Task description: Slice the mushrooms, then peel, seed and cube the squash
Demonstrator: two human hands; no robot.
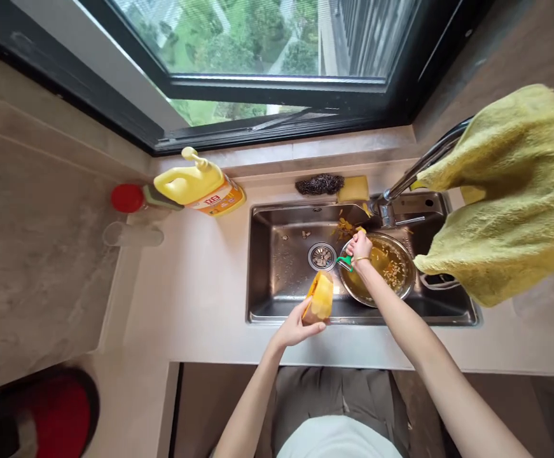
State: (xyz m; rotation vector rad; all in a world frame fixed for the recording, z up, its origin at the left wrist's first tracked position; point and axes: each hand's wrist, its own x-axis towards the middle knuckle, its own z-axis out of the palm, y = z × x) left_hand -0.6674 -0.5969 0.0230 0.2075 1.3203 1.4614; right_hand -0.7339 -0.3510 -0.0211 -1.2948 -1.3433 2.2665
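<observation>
My left hand (296, 327) is closed round a piece of pumpkin (323, 294) at the sink's front edge. Most of its visible side is bare yellow flesh, with tan skin low down near my fingers. My right hand (360, 247) grips a peeler with a green head (345, 261), above the left rim of a metal bowl (413, 280). Its blade end points left, apart from the pumpkin. Cloudy water, pale seeds and a yellow piece show in the bowl, partly hidden by my right forearm. Orange peelings (343, 227) lie in the sink behind my right hand.
Around the bowl is the steel sink (281, 219), with a drain (322, 256) at its middle left. A yellow towel (510, 203) drapes over the faucet (386, 207). Behind stand a steel scourer (319, 184) and sponge (355, 189); a yellow detergent jug (203, 187) is left.
</observation>
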